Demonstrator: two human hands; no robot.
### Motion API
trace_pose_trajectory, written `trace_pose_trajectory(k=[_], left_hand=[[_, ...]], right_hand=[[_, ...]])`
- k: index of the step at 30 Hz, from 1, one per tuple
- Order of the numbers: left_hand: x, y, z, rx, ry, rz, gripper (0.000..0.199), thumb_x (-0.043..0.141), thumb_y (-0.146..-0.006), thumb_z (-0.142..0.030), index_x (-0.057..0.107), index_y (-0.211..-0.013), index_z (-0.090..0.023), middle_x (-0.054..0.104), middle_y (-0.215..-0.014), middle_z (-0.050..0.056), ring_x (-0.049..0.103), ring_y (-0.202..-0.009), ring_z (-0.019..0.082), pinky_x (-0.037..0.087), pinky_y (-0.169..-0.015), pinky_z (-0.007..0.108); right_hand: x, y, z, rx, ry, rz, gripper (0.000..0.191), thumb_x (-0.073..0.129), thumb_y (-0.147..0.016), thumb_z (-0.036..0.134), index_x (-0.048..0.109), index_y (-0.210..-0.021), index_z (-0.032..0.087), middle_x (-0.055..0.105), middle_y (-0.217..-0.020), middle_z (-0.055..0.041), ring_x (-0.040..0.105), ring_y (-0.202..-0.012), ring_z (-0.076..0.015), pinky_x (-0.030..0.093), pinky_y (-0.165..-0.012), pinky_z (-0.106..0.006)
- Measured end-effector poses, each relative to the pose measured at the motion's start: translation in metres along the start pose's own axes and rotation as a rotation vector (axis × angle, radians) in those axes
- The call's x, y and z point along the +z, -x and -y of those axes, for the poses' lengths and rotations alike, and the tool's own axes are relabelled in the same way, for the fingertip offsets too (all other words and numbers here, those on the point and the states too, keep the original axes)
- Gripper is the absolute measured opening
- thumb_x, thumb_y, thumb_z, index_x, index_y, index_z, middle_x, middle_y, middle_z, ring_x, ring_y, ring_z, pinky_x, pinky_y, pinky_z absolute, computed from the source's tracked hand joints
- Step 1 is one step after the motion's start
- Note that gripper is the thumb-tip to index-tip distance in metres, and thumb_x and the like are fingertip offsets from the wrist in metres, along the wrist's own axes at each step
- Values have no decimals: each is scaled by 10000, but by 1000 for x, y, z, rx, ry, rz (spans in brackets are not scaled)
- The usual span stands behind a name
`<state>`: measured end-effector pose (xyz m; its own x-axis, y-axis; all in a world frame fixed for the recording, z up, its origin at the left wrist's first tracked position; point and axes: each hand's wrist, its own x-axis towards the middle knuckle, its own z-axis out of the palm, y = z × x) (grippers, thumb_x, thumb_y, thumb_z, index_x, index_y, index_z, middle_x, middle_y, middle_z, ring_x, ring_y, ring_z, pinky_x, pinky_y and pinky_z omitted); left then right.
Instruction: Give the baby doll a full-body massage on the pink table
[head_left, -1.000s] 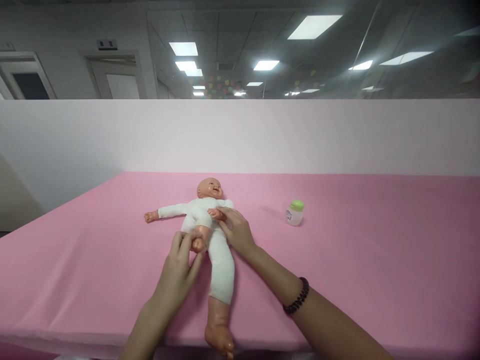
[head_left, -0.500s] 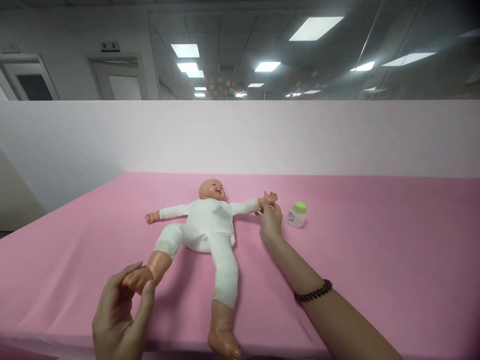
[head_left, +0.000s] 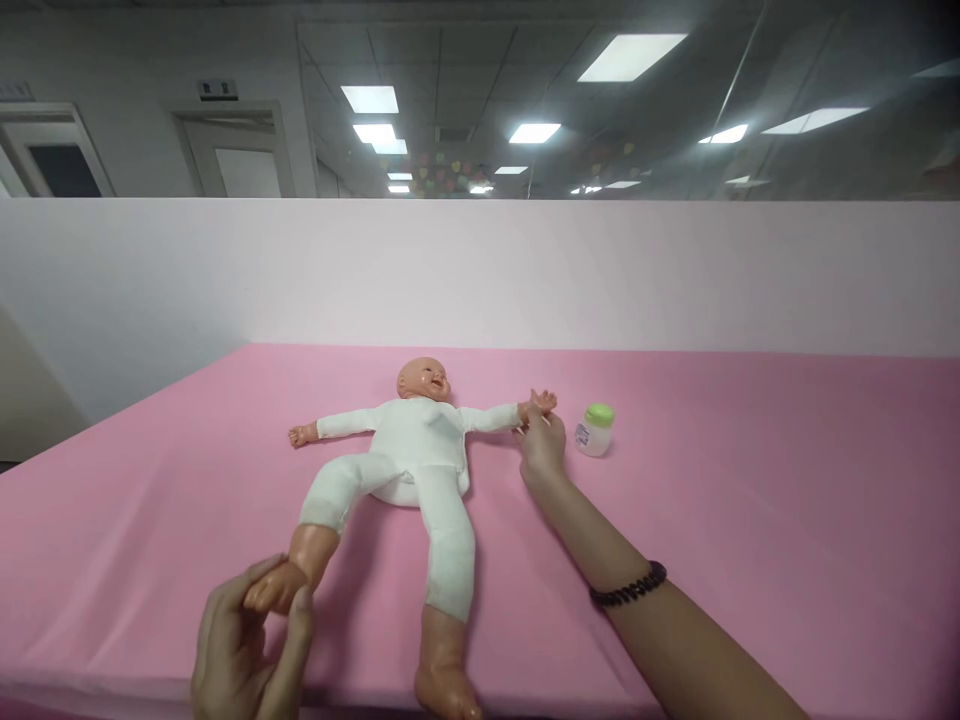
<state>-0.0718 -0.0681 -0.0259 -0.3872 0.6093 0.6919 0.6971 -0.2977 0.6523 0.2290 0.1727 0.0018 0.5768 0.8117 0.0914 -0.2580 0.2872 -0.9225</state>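
A baby doll [head_left: 418, 440] with a white cloth body lies on its back, head away from me, arms spread. My left hand [head_left: 251, 640] is closed around the doll's foot [head_left: 279, 588] on the left, thumb on one side and fingers on the other. That leg is bent outward at the knee. With fingers pinched, my right hand [head_left: 543, 448] grips the doll's wrist [head_left: 525, 411] on the right; the fingertips are partly hidden. The doll's other foot [head_left: 446, 680] rests near the front edge, untouched.
A small clear jar [head_left: 595, 432] with a green lid stands just right of my right hand. Pink cloth [head_left: 735, 520] covers the table. A white wall panel [head_left: 480, 270] rises behind it. Around my right forearm is a black coiled band [head_left: 628, 586].
My left hand has drawn the doll's foot slightly down toward me, and that leg is a little more stretched. My right hand stays almost in place on the doll's wrist.
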Motion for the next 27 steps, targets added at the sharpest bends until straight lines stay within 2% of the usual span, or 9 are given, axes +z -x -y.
trace_pose_trajectory(k=[3,6,9,11,13,17,21,24,27], left_hand=[[15,-36,-23,134,-35,68,239,601,-897,-317,557,-1111,-222,596,-1025,68,611,-947,219,524,-804,354],[38,-64,-41,230,-6,264,208,553,-927,-281,543,-1127,-223,585,-1035,69,599,-952,208,529,-781,337],[64,-76,-47,220,18,409,142,492,-946,-248,528,-1079,-214,558,-1001,62,597,-886,193,532,-746,335],[76,-77,-45,204,7,474,108,464,-951,-241,524,-1034,-208,534,-968,49,594,-823,181,527,-698,326],[82,-75,-42,190,4,508,113,451,-956,-246,525,-1033,-207,528,-969,45,599,-803,177,525,-681,324],[68,-74,-40,205,22,427,177,483,-956,-263,535,-1119,-218,571,-1045,64,610,-923,199,530,-783,351],[31,-70,-42,241,-24,234,234,551,-933,-302,549,-1154,-226,596,-1045,63,591,-969,213,515,-801,338],[3,-52,-38,224,-69,151,209,568,-916,-327,570,-1105,-236,599,-1019,60,594,-947,224,502,-761,330],[-11,-17,-22,155,-69,135,212,542,-923,-336,570,-1111,-241,598,-1042,73,596,-957,243,495,-776,357]], right_hand=[[16,33,20,-324,44,174,463,677,-816,429,570,-1204,202,635,-1298,-116,626,-1152,-235,534,-946,-399],[25,61,27,-553,243,451,315,615,-893,352,602,-1185,235,663,-1272,-83,622,-1157,-232,490,-1006,-417],[26,76,18,-751,510,674,251,549,-930,252,621,-1170,251,696,-1198,-59,623,-1128,-243,469,-1015,-444],[24,79,9,-844,630,747,254,526,-935,213,619,-1170,237,699,-1176,-66,618,-1117,-257,467,-1004,-464],[22,80,3,-885,681,766,262,505,-943,201,610,-1182,225,691,-1185,-78,610,-1124,-267,465,-1001,-478],[23,79,8,-795,601,699,278,514,-949,237,596,-1214,233,683,-1210,-77,612,-1134,-251,470,-1013,-463],[24,65,22,-580,296,452,333,575,-924,376,576,-1221,226,656,-1274,-97,618,-1157,-236,491,-1008,-426],[17,40,22,-415,121,232,458,623,-864,460,551,-1230,194,625,-1316,-139,614,-1171,-247,511,-985,-422],[6,10,7,-202,49,54,439,627,-812,466,576,-1145,185,669,-1203,-123,650,-1075,-246,562,-886,-416]])
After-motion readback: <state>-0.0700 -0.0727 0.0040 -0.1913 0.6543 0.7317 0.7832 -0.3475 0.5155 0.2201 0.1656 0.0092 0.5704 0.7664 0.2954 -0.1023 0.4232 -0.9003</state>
